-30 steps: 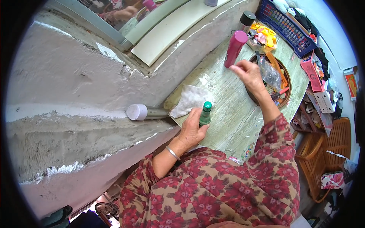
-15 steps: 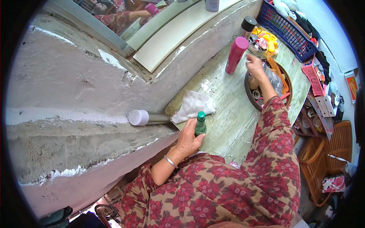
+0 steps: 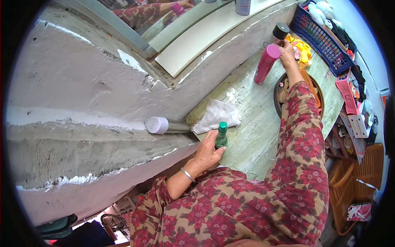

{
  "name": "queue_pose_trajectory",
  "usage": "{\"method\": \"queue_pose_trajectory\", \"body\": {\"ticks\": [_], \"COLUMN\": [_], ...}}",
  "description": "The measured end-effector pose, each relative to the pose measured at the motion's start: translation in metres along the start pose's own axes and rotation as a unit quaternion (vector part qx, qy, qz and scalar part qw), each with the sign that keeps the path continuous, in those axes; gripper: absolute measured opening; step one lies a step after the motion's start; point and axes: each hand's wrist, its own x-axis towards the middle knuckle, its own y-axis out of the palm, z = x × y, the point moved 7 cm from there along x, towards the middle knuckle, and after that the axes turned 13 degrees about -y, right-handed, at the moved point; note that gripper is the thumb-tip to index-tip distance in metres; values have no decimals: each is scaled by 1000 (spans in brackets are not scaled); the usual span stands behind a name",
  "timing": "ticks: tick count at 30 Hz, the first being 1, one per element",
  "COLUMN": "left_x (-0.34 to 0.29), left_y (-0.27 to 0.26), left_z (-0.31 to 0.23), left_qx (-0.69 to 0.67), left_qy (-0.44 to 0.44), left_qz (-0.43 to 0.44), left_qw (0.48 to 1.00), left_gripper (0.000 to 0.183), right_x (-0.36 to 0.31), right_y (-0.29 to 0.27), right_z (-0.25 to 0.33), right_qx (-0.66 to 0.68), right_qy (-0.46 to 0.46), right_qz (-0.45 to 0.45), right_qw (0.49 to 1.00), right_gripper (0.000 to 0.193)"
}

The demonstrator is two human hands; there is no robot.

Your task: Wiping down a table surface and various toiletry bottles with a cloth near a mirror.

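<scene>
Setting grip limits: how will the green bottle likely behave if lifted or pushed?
The green bottle looks stiff and perhaps slippery, given its shiny surface. Its rounded body would probably roll if laid on its side. The narrow neck above wider shoulders suggests weight sits low.

The left hand [image 3: 205, 154] partly hides the green bottle [image 3: 221, 137].

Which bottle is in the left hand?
The green bottle, gripped in the left hand; the pink one, black-capped one and lilac-capped one are all apart from that hand.
</scene>
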Motion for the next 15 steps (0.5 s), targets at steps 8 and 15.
{"method": "queue_pose_trajectory", "body": {"ticks": [8, 15], "left_x": [2, 0], "left_y": [2, 1], "left_z": [-2, 2], "left_qx": [-31, -13], "left_qy": [48, 54], "left_qz": [-18, -20], "left_qw": [998, 998], "left_gripper": [40, 41], "right_x": [27, 31], "right_y": [-67, -96], "right_z": [-7, 218], "right_qx": [69, -101], "right_qy": [-74, -321], "right_qz": [-126, -84], "right_qw": [987, 938], "right_gripper": [31, 36]}}
